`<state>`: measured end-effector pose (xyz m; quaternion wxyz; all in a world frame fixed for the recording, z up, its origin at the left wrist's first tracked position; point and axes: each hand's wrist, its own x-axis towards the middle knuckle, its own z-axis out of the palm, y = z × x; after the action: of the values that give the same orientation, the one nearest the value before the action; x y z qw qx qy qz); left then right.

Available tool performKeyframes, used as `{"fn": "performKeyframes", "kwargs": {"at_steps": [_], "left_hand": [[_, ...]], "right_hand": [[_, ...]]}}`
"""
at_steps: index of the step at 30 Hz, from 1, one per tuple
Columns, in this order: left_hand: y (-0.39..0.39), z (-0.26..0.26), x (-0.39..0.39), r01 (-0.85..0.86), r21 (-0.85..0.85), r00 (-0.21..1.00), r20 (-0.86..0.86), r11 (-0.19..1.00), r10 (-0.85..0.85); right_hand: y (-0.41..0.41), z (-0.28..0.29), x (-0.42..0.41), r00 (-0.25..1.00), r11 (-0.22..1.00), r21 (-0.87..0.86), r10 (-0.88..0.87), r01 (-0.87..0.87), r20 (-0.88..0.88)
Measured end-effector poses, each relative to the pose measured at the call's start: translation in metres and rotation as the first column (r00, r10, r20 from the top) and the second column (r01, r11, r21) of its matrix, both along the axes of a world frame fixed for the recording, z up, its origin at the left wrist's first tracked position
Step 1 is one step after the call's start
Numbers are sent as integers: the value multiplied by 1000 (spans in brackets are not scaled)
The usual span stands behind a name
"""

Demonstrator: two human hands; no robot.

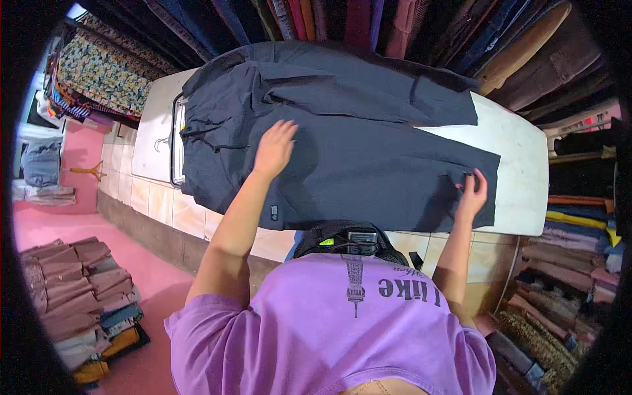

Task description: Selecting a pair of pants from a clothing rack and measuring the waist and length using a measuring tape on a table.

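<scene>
Dark grey drawstring trousers [345, 148] lie spread across a white table [523, 163], waistband to the left and both legs to the right. Two black drawstrings [217, 136] trail over the fabric near the waist. My left hand [276, 148] rests palm down on the upper part of the near leg, fingers extended and holding nothing. Over the lower end of the same leg is my right hand [472, 195], its thumb and fingers curled around something dark. Whether that is pinched trouser cloth or a small separate item I cannot tell. A small patch [274, 212] marks the near leg.
A black-rimmed frame [175, 143] and white hook [161, 144] lie by the waistband. Hanging garments [355, 24] crowd the table's far side. Folded clothes sit in stacks on the pink floor [84, 296] at left and at right [553, 296]. A black bag [345, 239] is at my waist.
</scene>
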<state>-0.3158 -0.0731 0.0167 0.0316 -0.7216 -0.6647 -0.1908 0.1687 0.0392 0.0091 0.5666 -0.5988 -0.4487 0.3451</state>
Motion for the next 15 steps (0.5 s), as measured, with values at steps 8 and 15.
{"fn": "performKeyframes", "kwargs": {"at_steps": [8, 15], "left_hand": [[98, -3, -23, 91, -499, 962, -180, 862, -205], [95, -19, -29, 190, -148, 967, -142, 971, -211]], "right_hand": [[-89, 5, -125, 936, 812, -497, 351, -307, -6], [-130, 20, -153, 984, 864, -472, 137, -174, -112]]}}
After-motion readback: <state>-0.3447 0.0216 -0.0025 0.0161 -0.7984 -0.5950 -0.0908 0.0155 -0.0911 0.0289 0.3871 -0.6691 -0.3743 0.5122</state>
